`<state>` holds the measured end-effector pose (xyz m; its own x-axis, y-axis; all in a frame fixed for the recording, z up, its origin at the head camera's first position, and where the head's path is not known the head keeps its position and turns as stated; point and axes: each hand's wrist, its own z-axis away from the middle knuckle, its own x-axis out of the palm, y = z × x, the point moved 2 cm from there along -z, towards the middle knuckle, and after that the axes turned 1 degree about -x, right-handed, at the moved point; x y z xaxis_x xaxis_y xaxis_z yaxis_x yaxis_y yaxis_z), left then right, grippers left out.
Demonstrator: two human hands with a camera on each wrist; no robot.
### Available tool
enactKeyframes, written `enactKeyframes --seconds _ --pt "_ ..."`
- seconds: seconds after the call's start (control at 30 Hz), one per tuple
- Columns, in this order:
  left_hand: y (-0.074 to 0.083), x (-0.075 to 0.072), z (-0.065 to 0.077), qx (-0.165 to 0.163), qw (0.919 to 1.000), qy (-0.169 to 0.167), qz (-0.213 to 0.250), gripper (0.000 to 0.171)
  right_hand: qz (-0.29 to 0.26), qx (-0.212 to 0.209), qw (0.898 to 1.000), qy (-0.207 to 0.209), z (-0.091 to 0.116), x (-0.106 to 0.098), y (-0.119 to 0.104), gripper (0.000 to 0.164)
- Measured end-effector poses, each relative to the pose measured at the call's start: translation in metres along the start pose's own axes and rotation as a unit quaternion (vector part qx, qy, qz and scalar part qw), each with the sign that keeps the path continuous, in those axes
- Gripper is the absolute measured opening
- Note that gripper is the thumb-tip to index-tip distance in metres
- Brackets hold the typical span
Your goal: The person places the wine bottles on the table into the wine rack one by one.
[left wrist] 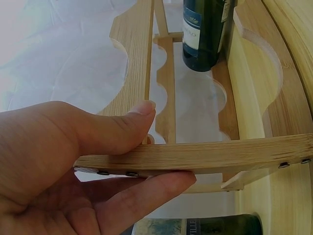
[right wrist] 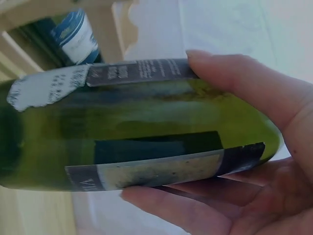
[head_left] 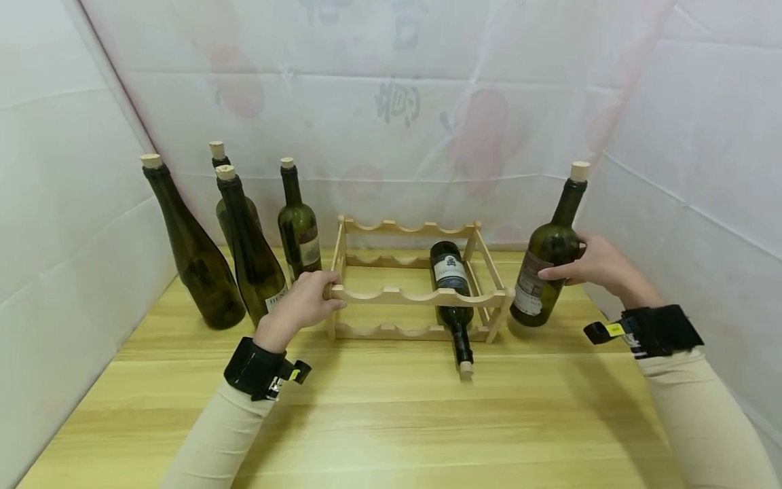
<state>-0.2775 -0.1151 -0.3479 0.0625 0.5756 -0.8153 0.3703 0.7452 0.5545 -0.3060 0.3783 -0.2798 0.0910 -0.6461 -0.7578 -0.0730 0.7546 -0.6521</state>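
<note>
A wooden wine rack (head_left: 391, 296) stands on the table with scalloped rails front and back. My left hand (head_left: 303, 299) grips its front left upper corner; in the left wrist view the thumb is above the end bar (left wrist: 205, 155) and the fingers below. One dark wine bottle (head_left: 453, 272) lies in the rack's right part, its corked neck pointing towards me. To the right of the rack, my right hand (head_left: 595, 268) holds a green wine bottle (head_left: 544, 272) round its body, cork up and slightly tilted. Whether its base touches the table I cannot tell.
Several corked bottles stand left of the rack: a tall one (head_left: 192, 258) at far left, one with a white label (head_left: 247, 244), another partly hidden behind it, and a shorter one (head_left: 298, 231). White sheets (head_left: 391, 136) enclose the wooden table (head_left: 397, 421) at back and sides.
</note>
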Motion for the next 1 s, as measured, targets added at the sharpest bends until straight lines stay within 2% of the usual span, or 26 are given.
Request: enactKeyframes --seconds 0.23,0.53,0.73,0.87,1.0 --pt "0.000 0.001 0.000 -0.002 1.0000 -0.004 0.003 0.023 0.048 -0.032 0.998 -0.010 0.029 0.001 -0.014 0.085" --pt "-0.003 0.000 -0.002 0.003 1.0000 -0.007 -0.007 0.022 0.100 -0.060 0.993 -0.023 0.051 0.009 -0.025 0.085" --pt "-0.002 -0.002 -0.002 0.010 0.9999 -0.003 -0.008 0.018 0.086 -0.097 0.991 -0.033 0.061 0.022 -0.040 0.080" --pt "-0.002 -0.002 -0.002 0.010 0.9999 -0.006 -0.005 0.018 0.080 -0.142 0.986 -0.041 0.067 0.032 -0.054 0.071" --pt "-0.002 -0.002 -0.002 0.006 0.9999 -0.010 -0.002 0.017 0.088 -0.181 0.979 -0.039 0.071 0.043 -0.066 0.072"
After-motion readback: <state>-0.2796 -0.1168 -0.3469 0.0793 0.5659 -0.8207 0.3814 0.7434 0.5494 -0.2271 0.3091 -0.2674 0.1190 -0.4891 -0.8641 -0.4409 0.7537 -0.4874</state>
